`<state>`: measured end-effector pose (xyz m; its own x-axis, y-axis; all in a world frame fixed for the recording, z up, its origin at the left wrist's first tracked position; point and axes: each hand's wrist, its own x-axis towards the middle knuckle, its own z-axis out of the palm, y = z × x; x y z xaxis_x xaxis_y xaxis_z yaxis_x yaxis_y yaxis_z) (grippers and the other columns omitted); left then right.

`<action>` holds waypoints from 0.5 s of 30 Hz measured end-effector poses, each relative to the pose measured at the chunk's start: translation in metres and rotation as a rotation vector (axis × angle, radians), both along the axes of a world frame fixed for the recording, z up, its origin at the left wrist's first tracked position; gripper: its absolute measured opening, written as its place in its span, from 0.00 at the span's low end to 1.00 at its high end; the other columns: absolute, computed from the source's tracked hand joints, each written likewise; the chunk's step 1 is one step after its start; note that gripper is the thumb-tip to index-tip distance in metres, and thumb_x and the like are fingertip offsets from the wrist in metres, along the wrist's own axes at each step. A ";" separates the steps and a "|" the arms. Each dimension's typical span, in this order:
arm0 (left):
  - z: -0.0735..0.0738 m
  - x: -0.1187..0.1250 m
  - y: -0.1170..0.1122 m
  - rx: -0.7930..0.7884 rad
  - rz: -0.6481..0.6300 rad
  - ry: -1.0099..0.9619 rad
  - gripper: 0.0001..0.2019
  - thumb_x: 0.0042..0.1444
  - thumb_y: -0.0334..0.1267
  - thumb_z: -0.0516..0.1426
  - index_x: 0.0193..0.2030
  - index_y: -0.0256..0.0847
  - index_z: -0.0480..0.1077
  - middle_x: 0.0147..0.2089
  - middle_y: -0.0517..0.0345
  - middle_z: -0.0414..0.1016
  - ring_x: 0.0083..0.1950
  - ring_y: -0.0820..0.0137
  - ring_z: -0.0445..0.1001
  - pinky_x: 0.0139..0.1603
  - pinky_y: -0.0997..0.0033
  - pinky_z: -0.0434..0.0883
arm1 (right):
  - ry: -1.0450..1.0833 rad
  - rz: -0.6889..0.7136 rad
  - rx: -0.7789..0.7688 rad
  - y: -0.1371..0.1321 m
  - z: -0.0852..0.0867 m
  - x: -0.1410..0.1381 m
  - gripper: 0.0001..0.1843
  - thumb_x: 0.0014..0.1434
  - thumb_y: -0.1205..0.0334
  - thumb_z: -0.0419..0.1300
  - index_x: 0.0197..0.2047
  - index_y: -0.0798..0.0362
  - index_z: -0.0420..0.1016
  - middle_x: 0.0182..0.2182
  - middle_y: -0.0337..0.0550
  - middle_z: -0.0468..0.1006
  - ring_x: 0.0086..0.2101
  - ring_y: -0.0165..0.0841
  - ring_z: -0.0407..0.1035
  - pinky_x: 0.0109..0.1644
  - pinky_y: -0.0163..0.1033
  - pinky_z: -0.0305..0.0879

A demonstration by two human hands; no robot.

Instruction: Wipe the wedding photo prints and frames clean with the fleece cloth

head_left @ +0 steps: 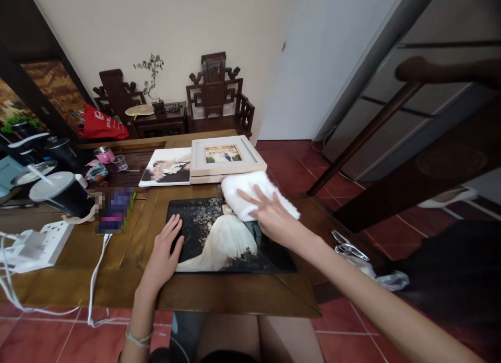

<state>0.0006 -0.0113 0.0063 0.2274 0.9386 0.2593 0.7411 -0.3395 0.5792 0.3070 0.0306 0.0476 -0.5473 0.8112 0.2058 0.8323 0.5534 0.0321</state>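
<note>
A dark glossy photo print (230, 243), showing a pale gown with a long train, lies flat on the wooden table (235, 295) in front of me. My left hand (166, 253) rests open along its left edge, fingers stretched out. A fluffy white cloth (248, 193) covers the print's upper right corner and reaches past it. My right hand (272, 217) is pressed down on that cloth and holds it, with a couple of fingers spread over the top. The thumb and the underside of this hand are hidden.
Behind the print lie a light-framed picture (254, 157) and a white-edged photo panel (166, 167). To the left are a phone (115, 212) on a white cable, a power strip (50, 243) and a lidded cup (62, 193). A wooden chair arm (364, 123) rises at right.
</note>
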 end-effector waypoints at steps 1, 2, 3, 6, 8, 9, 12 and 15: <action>0.000 0.000 0.000 0.000 0.000 -0.003 0.21 0.65 0.40 0.46 0.64 0.46 0.59 0.69 0.49 0.57 0.71 0.64 0.51 0.68 0.50 0.53 | -0.015 0.005 -0.031 0.002 -0.004 -0.004 0.29 0.43 0.86 0.45 0.39 0.55 0.80 0.66 0.45 0.53 0.64 0.61 0.42 0.55 0.77 0.53; 0.000 0.000 0.000 -0.001 0.000 -0.005 0.21 0.65 0.40 0.46 0.64 0.46 0.59 0.69 0.49 0.57 0.71 0.64 0.51 0.68 0.50 0.53 | -0.017 0.009 -0.055 0.002 -0.007 -0.007 0.29 0.43 0.85 0.45 0.40 0.56 0.79 0.66 0.46 0.55 0.64 0.61 0.44 0.54 0.77 0.55; 0.000 0.000 0.000 -0.002 0.000 -0.006 0.21 0.65 0.41 0.46 0.64 0.46 0.59 0.69 0.49 0.57 0.71 0.64 0.51 0.68 0.51 0.53 | -0.008 0.013 -0.069 -0.002 -0.009 -0.009 0.29 0.44 0.85 0.45 0.40 0.56 0.79 0.65 0.46 0.56 0.63 0.61 0.44 0.54 0.77 0.55; 0.000 0.000 -0.001 -0.007 0.003 -0.001 0.21 0.66 0.41 0.46 0.64 0.45 0.59 0.69 0.49 0.57 0.71 0.65 0.51 0.68 0.51 0.53 | 0.052 0.046 -0.102 -0.033 -0.013 -0.009 0.26 0.44 0.83 0.46 0.38 0.57 0.79 0.65 0.48 0.56 0.64 0.60 0.44 0.56 0.75 0.53; 0.000 0.000 -0.001 -0.011 0.009 0.003 0.21 0.66 0.41 0.46 0.65 0.44 0.58 0.69 0.49 0.56 0.71 0.65 0.50 0.68 0.51 0.53 | 0.097 0.073 -0.123 -0.066 -0.017 -0.005 0.24 0.44 0.82 0.46 0.34 0.55 0.78 0.66 0.45 0.55 0.64 0.58 0.42 0.58 0.74 0.51; 0.000 0.000 -0.001 -0.012 0.013 0.003 0.21 0.66 0.41 0.46 0.65 0.44 0.58 0.69 0.49 0.56 0.71 0.65 0.50 0.68 0.51 0.53 | 0.115 0.094 -0.135 -0.083 -0.020 -0.002 0.22 0.44 0.82 0.47 0.32 0.54 0.78 0.66 0.43 0.55 0.65 0.58 0.42 0.58 0.75 0.50; 0.000 0.000 -0.001 -0.016 0.017 0.000 0.21 0.66 0.41 0.47 0.65 0.45 0.58 0.69 0.49 0.56 0.71 0.64 0.50 0.68 0.51 0.52 | 0.166 0.171 -0.177 -0.122 -0.028 0.005 0.19 0.45 0.80 0.48 0.28 0.51 0.76 0.66 0.36 0.55 0.65 0.56 0.41 0.60 0.75 0.46; 0.001 0.000 -0.002 -0.028 0.011 0.005 0.21 0.66 0.41 0.46 0.65 0.44 0.58 0.69 0.49 0.56 0.71 0.65 0.50 0.68 0.52 0.52 | 0.181 0.192 -0.239 -0.126 -0.022 0.006 0.20 0.44 0.80 0.48 0.30 0.50 0.76 0.66 0.34 0.55 0.66 0.53 0.39 0.61 0.72 0.48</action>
<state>0.0006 -0.0136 0.0070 0.2183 0.9480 0.2314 0.7475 -0.3149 0.5849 0.3131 -0.0955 0.0255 -0.6666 0.7339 0.1306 0.6926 0.6746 -0.2555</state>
